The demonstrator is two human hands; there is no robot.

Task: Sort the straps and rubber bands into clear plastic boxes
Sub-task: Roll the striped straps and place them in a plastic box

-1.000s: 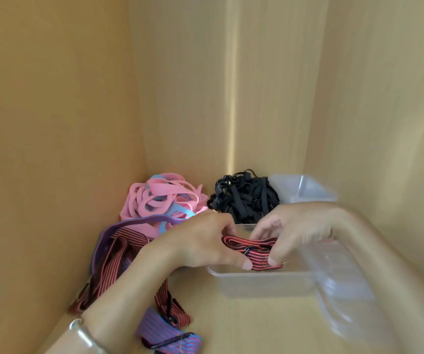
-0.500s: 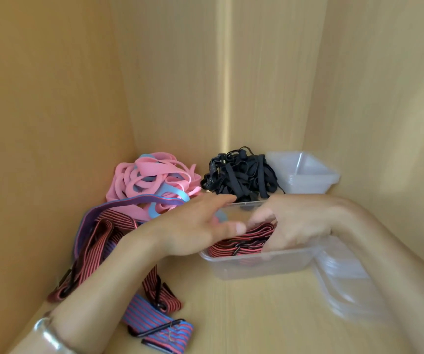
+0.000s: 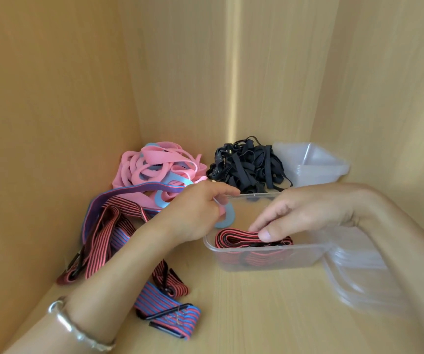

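- A clear plastic box (image 3: 264, 254) stands on the wooden surface (image 3: 257, 315) in front of you, open at the top. Inside it lies one folded red-and-black strap (image 3: 234, 238), close to the near wall.
- At the back right stands a stack of empty clear boxes (image 3: 313, 164). To the right of the open box lies a blurred stack of clear lids (image 3: 354, 267).
- Your right hand (image 3: 305, 213) reaches into the box from the right. Its fingers (image 3: 255, 226) lie on the far side of the strap's top and the thumb is against the near side, so they pinch the bundle lightly near its middle.
- Your left hand (image 3: 195, 213) hovers at the box's left rim, with the fingers loosely curled and the index finger pointing right. A light blue band (image 3: 227, 218) shows just beside them; whether they hold it cannot be told.
- The strap is folded flat, and its long axis runs left to right along the box's near wall. The rounded fold points left.
- Behind the box sit a pile of black elastic bands (image 3: 249, 167) and, to its left, a pile of pink and blue rubber bands (image 3: 154, 167).
- Loose striped straps (image 3: 109, 236) lie on the surface under your left forearm, which wears a silver bracelet (image 3: 78, 328).
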